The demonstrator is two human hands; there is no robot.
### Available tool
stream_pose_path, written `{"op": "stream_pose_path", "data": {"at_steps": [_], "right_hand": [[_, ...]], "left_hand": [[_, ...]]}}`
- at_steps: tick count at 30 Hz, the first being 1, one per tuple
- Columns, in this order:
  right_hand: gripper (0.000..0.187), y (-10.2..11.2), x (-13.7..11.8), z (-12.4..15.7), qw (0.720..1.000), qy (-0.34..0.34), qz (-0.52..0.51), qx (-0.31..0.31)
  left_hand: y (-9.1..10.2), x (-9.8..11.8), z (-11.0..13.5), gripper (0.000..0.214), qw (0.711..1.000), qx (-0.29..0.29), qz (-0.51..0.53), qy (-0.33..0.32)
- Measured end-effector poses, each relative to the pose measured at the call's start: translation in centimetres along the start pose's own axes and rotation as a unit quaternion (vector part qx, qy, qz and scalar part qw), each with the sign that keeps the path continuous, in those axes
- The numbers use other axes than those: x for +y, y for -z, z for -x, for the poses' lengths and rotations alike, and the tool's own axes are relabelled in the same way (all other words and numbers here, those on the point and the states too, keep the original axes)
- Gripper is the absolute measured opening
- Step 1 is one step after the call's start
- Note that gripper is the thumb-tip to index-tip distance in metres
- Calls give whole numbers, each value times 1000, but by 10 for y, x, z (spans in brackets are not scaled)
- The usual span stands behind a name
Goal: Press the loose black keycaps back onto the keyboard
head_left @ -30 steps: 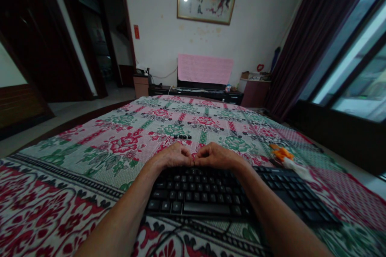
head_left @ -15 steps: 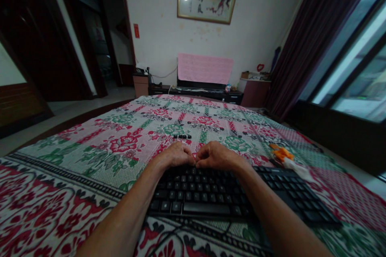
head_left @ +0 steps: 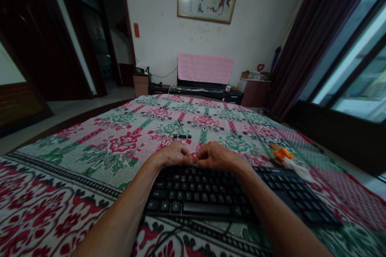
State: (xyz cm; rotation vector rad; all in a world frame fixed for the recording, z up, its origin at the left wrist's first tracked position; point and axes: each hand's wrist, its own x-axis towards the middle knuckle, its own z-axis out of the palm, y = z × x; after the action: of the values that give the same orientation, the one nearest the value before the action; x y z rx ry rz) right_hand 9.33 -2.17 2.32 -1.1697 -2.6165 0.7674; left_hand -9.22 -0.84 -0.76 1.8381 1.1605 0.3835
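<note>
A black keyboard [head_left: 208,196] lies on the patterned bedspread in front of me. Over its far edge, toward the upper left of the keys, my left hand [head_left: 175,156] is closed, with thumb and fingers pinched. My right hand [head_left: 215,156] is pinched too, its fingertips almost meeting the left ones at the top row. Whatever sits between the fingertips is too small and hidden to make out. Just beyond my hands, several loose black keycaps [head_left: 182,136] stand in a short row on the cloth.
Right of my hands, behind the keyboard, lie an orange crumpled thing [head_left: 282,154] and a white cloth-like piece [head_left: 298,168]. The floral bedspread [head_left: 123,142] spreads around the keyboard. A pink cover [head_left: 205,68] hangs over something on the low cabinet at the far wall.
My left hand has shifted very slightly left, and a narrow gap shows between the fingertips. The right hand, keyboard and keycaps stay in place.
</note>
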Motion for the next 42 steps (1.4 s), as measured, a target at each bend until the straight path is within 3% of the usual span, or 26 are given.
{"op": "stream_pose_path", "data": {"at_steps": [13, 37, 42], "right_hand": [[19, -1, 2, 0, 998, -30, -48, 17], [22, -8, 5, -4, 999, -30, -38, 22], [22, -8, 6, -5, 998, -25, -49, 19]], "left_hand": [[-2, -1, -4, 29, 999, 39, 10, 3], [-2, -5, -7, 26, 1000, 23, -6, 14], [-4, -4, -9, 25, 998, 53, -22, 19]]}}
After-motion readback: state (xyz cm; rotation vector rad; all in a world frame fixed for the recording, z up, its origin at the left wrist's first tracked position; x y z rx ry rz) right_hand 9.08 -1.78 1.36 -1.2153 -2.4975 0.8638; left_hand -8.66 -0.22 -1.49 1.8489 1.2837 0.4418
